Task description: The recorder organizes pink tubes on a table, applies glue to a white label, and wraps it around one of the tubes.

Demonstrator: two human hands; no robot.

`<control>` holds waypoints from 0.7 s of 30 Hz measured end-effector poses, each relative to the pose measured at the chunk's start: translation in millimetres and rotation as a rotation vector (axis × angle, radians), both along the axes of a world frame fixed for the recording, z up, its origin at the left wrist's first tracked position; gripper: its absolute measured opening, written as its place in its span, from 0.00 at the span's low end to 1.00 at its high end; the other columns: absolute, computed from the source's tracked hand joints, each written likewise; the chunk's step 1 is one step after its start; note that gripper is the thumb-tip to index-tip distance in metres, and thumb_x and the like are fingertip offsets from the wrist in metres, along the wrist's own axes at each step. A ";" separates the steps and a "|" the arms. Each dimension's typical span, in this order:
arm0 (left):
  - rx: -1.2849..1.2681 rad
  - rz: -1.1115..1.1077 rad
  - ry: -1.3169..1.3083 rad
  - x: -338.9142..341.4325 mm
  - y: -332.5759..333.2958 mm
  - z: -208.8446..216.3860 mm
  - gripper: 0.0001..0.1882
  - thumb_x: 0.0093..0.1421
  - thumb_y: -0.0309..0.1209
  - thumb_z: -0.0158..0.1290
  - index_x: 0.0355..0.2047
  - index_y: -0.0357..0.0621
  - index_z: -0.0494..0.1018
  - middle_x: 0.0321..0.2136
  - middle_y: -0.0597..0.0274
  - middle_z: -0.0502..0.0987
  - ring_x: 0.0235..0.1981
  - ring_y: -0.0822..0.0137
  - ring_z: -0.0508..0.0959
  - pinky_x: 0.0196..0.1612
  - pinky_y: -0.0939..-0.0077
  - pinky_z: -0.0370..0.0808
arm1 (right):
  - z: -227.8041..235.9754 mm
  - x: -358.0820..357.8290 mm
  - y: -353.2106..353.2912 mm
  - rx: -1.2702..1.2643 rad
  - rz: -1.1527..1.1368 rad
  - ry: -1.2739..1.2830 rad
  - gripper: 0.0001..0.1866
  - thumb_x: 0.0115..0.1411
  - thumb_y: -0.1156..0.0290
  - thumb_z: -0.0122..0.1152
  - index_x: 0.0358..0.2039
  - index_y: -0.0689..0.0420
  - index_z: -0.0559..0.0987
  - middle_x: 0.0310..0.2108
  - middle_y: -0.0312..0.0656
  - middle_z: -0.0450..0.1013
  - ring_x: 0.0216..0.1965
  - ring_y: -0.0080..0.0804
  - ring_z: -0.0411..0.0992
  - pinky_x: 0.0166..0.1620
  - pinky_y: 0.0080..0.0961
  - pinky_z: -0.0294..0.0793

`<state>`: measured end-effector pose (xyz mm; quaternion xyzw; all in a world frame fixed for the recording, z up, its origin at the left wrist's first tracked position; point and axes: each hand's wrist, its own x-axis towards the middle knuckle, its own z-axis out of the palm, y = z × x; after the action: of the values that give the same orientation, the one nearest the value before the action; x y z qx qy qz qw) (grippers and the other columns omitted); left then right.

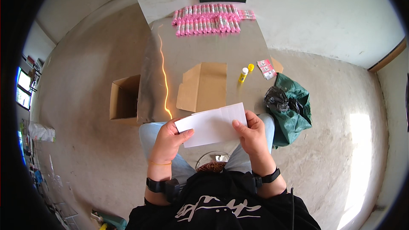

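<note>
White paper (pixel 213 125), one piece, in two hands (pixel 166 139) (pixel 254 136); one flat cardboard (pixel 212 87) beyond.

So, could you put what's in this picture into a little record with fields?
Left hand: holding the left end of the white paper
Right hand: holding its right end
Middle of table: brown cardboard piece
Table's right side: yellow-and-white tube, yellow cap, pink-and-white slips
Far end: pink rolls in rows
Left of table: open cardboard box
Right edge: green sack, black plastic
</note>
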<state>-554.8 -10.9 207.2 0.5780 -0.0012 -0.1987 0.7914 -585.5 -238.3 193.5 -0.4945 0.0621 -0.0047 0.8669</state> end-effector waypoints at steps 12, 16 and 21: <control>0.080 0.039 -0.042 21.5 -12.5 -48.5 0.16 0.57 0.21 0.54 0.46 0.33 0.71 0.38 0.64 0.77 0.38 0.77 0.75 0.44 0.82 0.71 | -65.8 33.6 -19.2 0.064 0.011 0.039 0.17 0.52 0.81 0.64 0.43 0.63 0.74 0.37 0.38 0.75 0.37 0.23 0.73 0.42 0.19 0.72; 0.239 -0.071 -0.160 44.5 -12.6 -86.4 0.15 0.59 0.21 0.52 0.48 0.34 0.71 0.37 0.67 0.77 0.38 0.80 0.74 0.42 0.84 0.70 | -68.1 67.0 -37.0 -0.496 0.091 0.036 0.17 0.49 0.79 0.65 0.41 0.61 0.76 0.33 0.38 0.76 0.35 0.24 0.74 0.39 0.20 0.72; 0.426 -0.117 -0.299 73.5 -20.2 -120.6 0.15 0.58 0.21 0.51 0.46 0.38 0.73 0.38 0.63 0.79 0.38 0.75 0.76 0.43 0.82 0.71 | -64.0 106.6 -28.2 -1.129 0.292 -0.128 0.13 0.47 0.71 0.65 0.36 0.56 0.80 0.30 0.44 0.74 0.34 0.39 0.74 0.38 0.30 0.72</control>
<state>-481.3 -31.1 86.6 0.7536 -0.1096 -0.1523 0.6300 -478.9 -266.5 129.4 -0.8820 -0.0714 0.0524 0.4629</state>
